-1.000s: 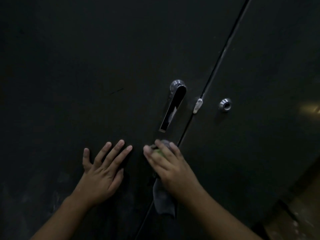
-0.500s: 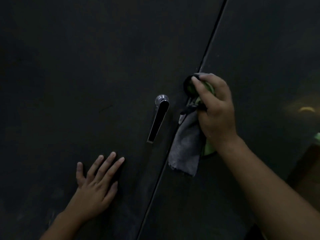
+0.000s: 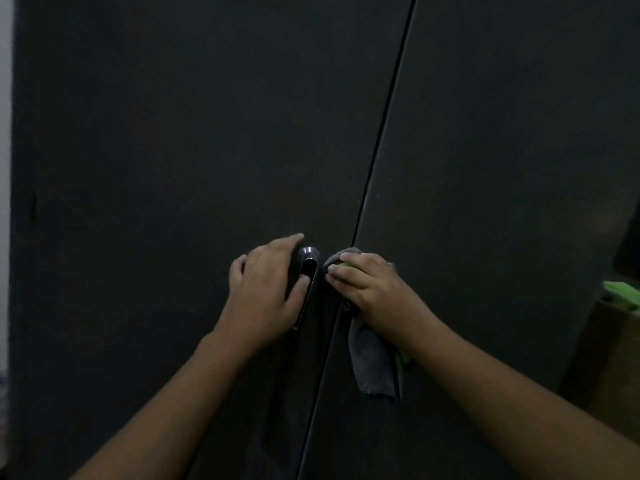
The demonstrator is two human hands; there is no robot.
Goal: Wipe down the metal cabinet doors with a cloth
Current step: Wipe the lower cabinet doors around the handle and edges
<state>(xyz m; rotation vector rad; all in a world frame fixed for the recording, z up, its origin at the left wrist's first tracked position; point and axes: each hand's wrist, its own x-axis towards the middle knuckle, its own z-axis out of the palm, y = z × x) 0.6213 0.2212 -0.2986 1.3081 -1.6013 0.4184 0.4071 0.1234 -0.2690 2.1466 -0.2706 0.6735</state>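
Bunching the cloth (image 3: 372, 368) under curled fingers, the right hand (image 3: 375, 292) is pressing a wad of it against the seam (image 3: 381, 133) between the two doors, just beside the handle (image 3: 309, 268). Its fingertips are reaching across onto the left door (image 3: 173, 168). The rest of the cloth is hanging loose below the wrist, grey with a little green showing.

The left hand (image 3: 266, 285) is lying over the handle, thumb touching the lever and fingertips passing the round boss. Whether it is actually clasping the lever I cannot tell.

Judging by this, the person is working on the strip round the handle and along the seam. Doing it well is probably meaning this:
- spreading the wad flatter, so more cloth is meeting metal;
- circling the boss closely;
- running up and down the seam in overlapping strokes, since the dim light is hiding any streaks.

The dangling tail is risking a snag on the lever, so gathering it in is looking wise. The left hand is best bracing the door without pushing the lever down, or the latch may be letting go. Most of the right door (image 3: 502, 168) is lying beyond easy reach of the cloth from here.
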